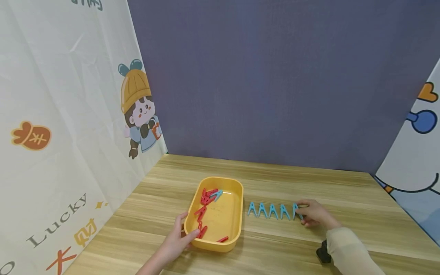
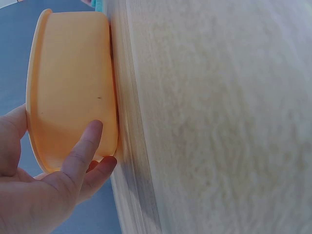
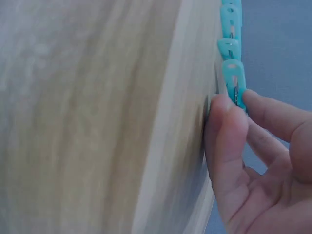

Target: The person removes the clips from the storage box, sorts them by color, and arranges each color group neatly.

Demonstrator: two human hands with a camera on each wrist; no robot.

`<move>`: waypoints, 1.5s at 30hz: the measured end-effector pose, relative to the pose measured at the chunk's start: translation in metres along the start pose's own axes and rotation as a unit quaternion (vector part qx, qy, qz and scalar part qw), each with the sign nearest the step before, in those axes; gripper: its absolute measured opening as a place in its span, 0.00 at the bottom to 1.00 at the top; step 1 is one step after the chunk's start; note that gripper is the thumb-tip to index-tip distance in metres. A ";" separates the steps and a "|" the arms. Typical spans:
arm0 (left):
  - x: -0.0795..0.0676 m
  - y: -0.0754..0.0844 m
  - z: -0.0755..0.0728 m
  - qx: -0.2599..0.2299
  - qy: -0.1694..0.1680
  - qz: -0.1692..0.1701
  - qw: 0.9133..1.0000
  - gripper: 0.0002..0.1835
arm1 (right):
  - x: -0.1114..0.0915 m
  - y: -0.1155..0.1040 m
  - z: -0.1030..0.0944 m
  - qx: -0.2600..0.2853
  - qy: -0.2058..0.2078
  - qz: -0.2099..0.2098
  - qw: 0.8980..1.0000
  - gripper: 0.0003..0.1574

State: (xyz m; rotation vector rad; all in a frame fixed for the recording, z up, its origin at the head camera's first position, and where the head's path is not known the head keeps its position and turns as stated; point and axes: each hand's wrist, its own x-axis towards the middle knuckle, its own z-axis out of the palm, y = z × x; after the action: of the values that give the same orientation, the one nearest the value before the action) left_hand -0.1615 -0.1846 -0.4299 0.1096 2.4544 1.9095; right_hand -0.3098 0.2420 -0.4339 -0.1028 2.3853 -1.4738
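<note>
My left hand (image 1: 174, 240) holds the near left corner of a yellow plastic basin (image 1: 225, 217), thumb over the rim and fingers against the outer wall (image 2: 73, 73). Inside lie several red clothespins (image 1: 207, 199), mostly along the left side, and one light blue clothespin (image 1: 216, 195). To the right of the basin, several blue clothespins (image 1: 272, 211) stand in a row on the table. At the row's right end, my right hand (image 1: 314, 214) pinches the last blue clothespin (image 3: 235, 80) between thumb and fingers, which partly hide it.
The wood-grain table (image 1: 275, 252) runs back to a dark blue-grey panel (image 1: 261, 84). A white printed sheet (image 1: 68, 95) borders the left side, and another printed sheet (image 1: 412, 164) the right. A black object (image 1: 324, 253) shows beside the right sleeve.
</note>
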 end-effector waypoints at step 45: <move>0.001 -0.003 -0.001 -0.003 -0.009 0.005 1.000 0.39 | 0.013 -0.101 0.034 -0.087 0.014 -0.130 0.988 0.28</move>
State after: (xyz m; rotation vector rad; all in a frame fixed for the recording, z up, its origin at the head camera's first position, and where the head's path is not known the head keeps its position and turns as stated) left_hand -0.1629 -0.1863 -0.4328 0.1396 2.4418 1.9112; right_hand -0.3230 0.1627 -0.3618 -0.4529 2.5995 -1.3755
